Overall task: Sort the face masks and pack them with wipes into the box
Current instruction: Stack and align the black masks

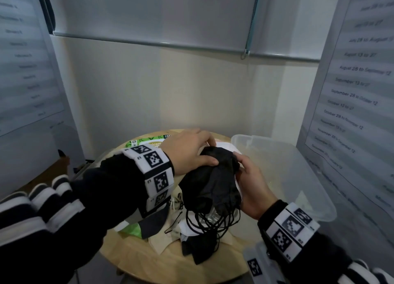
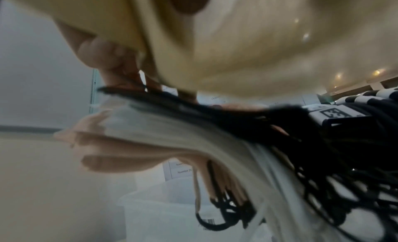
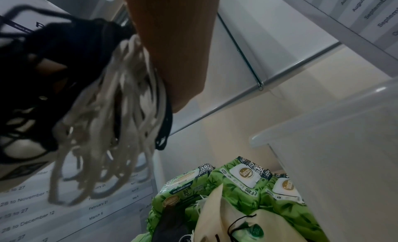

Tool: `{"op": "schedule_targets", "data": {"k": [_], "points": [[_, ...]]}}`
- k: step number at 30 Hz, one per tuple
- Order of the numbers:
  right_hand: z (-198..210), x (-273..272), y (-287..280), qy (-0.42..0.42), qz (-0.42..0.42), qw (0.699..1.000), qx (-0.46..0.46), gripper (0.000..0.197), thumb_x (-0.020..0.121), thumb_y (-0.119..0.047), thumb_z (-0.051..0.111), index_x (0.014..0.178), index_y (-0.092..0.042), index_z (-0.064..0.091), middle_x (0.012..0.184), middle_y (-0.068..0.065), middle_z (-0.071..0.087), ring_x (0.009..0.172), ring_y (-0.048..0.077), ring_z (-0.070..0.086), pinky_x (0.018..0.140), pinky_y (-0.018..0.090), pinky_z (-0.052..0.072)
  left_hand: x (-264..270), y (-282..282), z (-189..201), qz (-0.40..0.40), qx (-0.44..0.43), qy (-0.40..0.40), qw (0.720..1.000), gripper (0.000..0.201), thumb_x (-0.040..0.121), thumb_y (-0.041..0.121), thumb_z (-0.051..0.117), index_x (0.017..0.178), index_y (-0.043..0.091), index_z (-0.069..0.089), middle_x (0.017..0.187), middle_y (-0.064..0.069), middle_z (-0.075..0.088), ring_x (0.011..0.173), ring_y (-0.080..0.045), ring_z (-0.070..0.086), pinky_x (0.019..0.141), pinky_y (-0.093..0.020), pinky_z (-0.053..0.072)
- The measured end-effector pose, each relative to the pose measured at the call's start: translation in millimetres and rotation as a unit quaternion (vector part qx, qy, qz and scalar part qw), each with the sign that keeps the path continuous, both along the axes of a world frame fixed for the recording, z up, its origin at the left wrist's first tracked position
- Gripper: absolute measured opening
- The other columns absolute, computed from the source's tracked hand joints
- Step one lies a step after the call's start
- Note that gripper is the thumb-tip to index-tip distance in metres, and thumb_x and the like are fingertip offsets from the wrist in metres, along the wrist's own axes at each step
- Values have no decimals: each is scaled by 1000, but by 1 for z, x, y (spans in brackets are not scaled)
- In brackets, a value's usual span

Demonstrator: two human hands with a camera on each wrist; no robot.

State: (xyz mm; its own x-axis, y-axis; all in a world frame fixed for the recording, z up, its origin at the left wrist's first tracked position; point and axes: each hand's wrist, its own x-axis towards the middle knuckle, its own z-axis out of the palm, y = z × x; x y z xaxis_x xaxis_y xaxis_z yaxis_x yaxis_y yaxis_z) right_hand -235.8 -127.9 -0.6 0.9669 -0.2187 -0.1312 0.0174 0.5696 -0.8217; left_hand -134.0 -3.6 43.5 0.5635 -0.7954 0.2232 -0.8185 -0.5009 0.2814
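Note:
Above the round wooden table (image 1: 149,266) I hold a stack of face masks (image 1: 213,183), black on top and white beneath, its ear loops dangling. My left hand (image 1: 189,151) lies over the top of the stack, fingers curled at its far edge and thumb on the black mask. My right hand (image 1: 253,185) grips the stack from its right side. In the left wrist view the stack (image 2: 193,135) shows edge-on in black, white and pinkish layers. The right wrist view shows hanging white and black ear loops (image 3: 112,126). Green wipes packs (image 3: 241,182) lie at the table's back (image 1: 147,141).
A clear plastic box (image 1: 283,162) stands open on the right of the table, its rim (image 3: 323,126) near the wipes. Loose black masks (image 1: 198,247) and beige ones (image 1: 162,243) lie below my hands. Walls with printed sheets stand close on both sides.

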Motion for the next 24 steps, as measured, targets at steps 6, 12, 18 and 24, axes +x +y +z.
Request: {"op": "schedule_targets", "data": {"k": [6,12,18,24], "points": [[0,-1,-1,38,-11,999,-7,54,93,-45,35,114,-4,65,103,17,70,87,26,70,79,34,56,2,-1,-1,-20,-1,24,1000,27,86,40,61,101,18,58,94,2,55,99,-20,53,87,-32,41],[2,-7,-2,-20,8,1000,-9,67,102,-19,26,59,-22,78,67,7,72,59,14,70,52,22,55,0,0,3,-12,-64,114,991,19,89,27,60,104,15,59,94,3,56,92,-14,51,77,-21,36],[-3,-3,-5,-41,26,999,-3,37,84,-21,44,77,-10,79,86,13,73,74,21,72,64,27,59,2,-2,0,3,-125,149,981,22,81,25,70,101,23,61,101,1,62,99,-17,57,93,-29,42],[-8,-5,-10,-49,23,999,-3,32,76,-20,48,78,-11,78,87,12,73,75,21,71,69,28,58,-1,-4,1,-10,-155,37,987,33,69,30,79,98,30,63,87,14,47,89,-13,54,84,-31,43]]}}
